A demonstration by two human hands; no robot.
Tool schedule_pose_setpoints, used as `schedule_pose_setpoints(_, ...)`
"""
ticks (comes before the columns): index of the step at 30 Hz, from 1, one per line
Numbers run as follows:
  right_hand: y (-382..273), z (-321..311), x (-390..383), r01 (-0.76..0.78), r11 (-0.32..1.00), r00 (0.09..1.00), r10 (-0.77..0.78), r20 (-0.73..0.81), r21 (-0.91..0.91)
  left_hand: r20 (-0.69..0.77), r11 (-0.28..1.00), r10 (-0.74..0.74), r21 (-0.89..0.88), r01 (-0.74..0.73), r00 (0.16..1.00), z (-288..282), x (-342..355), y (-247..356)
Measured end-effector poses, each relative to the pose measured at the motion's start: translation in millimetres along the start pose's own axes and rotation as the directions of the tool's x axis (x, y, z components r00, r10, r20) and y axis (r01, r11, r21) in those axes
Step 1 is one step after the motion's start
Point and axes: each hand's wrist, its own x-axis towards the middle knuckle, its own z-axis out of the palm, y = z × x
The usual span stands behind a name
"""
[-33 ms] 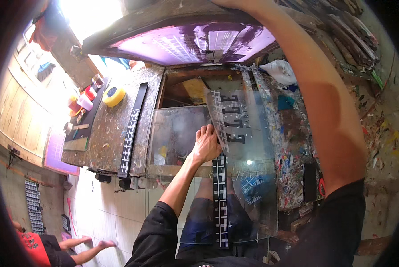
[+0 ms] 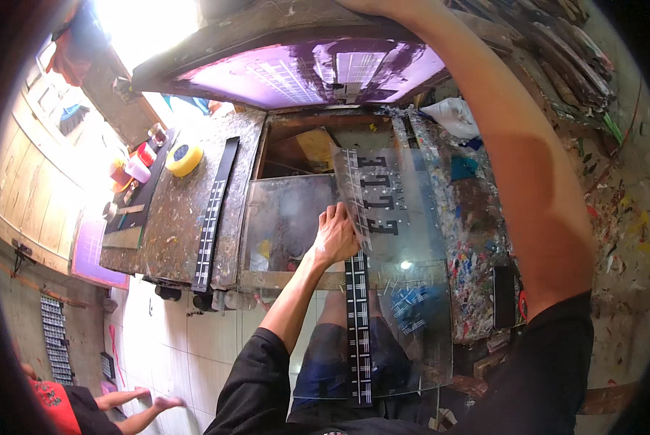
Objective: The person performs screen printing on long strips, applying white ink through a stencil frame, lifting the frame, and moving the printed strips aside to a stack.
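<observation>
My left hand (image 2: 335,238) is at the left edge of a clear printed sheet (image 2: 414,196), its fingers curled and pinching that edge. Dark lettering and a line pattern show on the sheet. Beneath it a black strip with white line marks (image 2: 357,326) runs toward me over the glass plate (image 2: 430,348). At the top of the picture, my right hand (image 2: 383,6) grips the far edge of a raised wooden screen frame (image 2: 230,45); the picture edge cuts off part of this hand. The frame's purple mesh (image 2: 288,72) faces me, tilted, with darker smears.
On the bench at left lie another patterned black strip (image 2: 216,217) and a yellow tape roll (image 2: 184,158), near small cups (image 2: 139,167). A phone-like black slab (image 2: 504,296) rests at right beside a paint-crusted surface (image 2: 473,246). A person's legs (image 2: 140,407) show at lower left.
</observation>
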Motion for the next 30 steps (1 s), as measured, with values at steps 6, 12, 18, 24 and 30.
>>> schedule_pose_setpoints(6,1,0,-2,-0.032,0.999,0.999,0.032,0.006,-0.035,-0.105,0.999,0.013,-0.046,-0.018,0.994,-9,-4,-3)
schedule_pose_setpoints(12,-11,-6,-8,-0.078,0.993,0.997,0.08,0.019,-0.09,-0.101,0.998,0.043,-0.038,-0.047,0.994,-9,3,-7)
schedule_pose_setpoints(18,-31,-13,-37,-0.012,0.999,1.0,0.012,0.017,-0.036,-0.165,0.998,-0.023,-0.055,0.014,0.986,-14,-40,-6)
schedule_pose_setpoints(24,-16,-3,-8,0.09,0.993,0.996,-0.092,-0.021,-0.082,0.201,0.993,0.12,-0.006,-0.121,0.972,-38,-159,44)
schedule_pose_setpoints(30,-17,4,-10,0.065,0.995,0.997,-0.067,-0.031,-0.071,0.199,0.996,0.089,0.013,-0.093,0.976,-39,-156,46)
